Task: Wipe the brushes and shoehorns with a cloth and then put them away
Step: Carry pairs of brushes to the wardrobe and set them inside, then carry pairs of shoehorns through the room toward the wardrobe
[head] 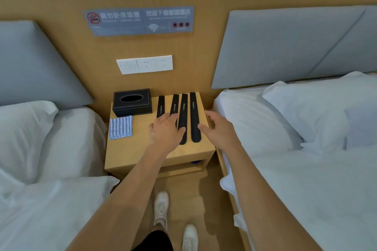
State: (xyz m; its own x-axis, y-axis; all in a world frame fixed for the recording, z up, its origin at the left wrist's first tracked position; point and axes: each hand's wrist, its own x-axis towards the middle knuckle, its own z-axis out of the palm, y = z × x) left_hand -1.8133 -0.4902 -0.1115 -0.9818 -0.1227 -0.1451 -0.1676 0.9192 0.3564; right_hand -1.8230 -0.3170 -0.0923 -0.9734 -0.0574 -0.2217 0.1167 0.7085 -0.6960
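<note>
Head view, looking down on a light wooden bedside table point(130, 149) set between two white-sheeted beds. Four long black plastic shoehorns point(194, 116) lie side by side, roughly parallel, over the table's 1 to 3 o'clock part, each lettered in white. Left hand point(165, 130) rests palm down with fingers spread across the near ends of the two leftmost shoehorns; it is flat and unclenched, gripping nothing. Right hand point(219, 128) hovers at the table's 3 o'clock edge, just beside the rightmost shoehorn, fingers loosely extended and apart, holding nothing; whether it touches the table cannot be told. Folded blue-and-white striped cloth point(120, 127) lies at 9 o'clock, untouched, well apart from both hands. Black leather-look tissue box point(132, 102) stands at 11 o'clock, just behind the cloth. White wall socket panel point(145, 64) sits on the wooden headboard at 12 o'clock, with a grey notice plaque point(140, 21) higher up.
</note>
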